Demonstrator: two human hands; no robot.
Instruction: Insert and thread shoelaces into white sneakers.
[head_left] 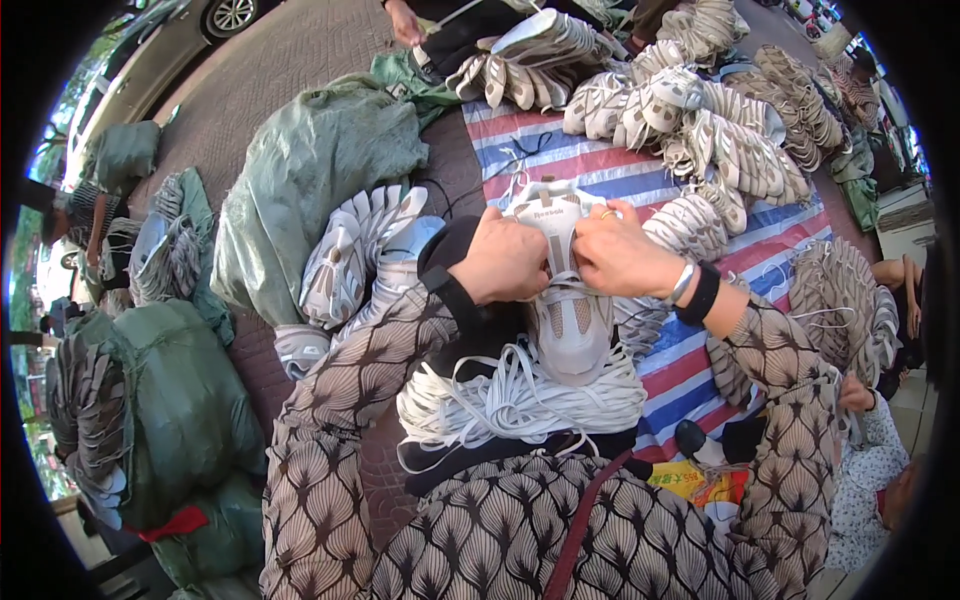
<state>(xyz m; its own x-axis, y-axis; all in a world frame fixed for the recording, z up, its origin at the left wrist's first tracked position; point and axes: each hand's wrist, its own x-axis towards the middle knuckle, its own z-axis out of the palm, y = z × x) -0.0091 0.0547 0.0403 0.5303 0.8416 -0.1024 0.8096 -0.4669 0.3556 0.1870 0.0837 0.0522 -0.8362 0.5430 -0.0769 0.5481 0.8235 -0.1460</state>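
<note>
Head view: a pale grey-white shoe [572,345] is in front of the person, between the two hands and touched by both. Its long axis runs away from the body, with the rounded toe nearest the lap, pointing slightly to the right, and the tongue standing up at the far end.

The left hand [508,258] comes in from the left, its fingers curled closed on that side of the lacing. The right hand [622,250] reaches across from the right, fingers bent and closed over the lace rows near the middle line. Both grip the shoe there; the fingertips are partly hidden, so I cannot tell whether a strand of lace is pinched as well. Neither hand is clearly nearer.

Just below the toe, a thick bundle of white laces [500,405] lies across the lap, the toe overlapping its far edge. Beyond and to the right, a striped sheet [680,376] carries a heap of nested shoes [740,155]. To the left, more shoes [335,262] lean beside a green sack [310,160].
</note>
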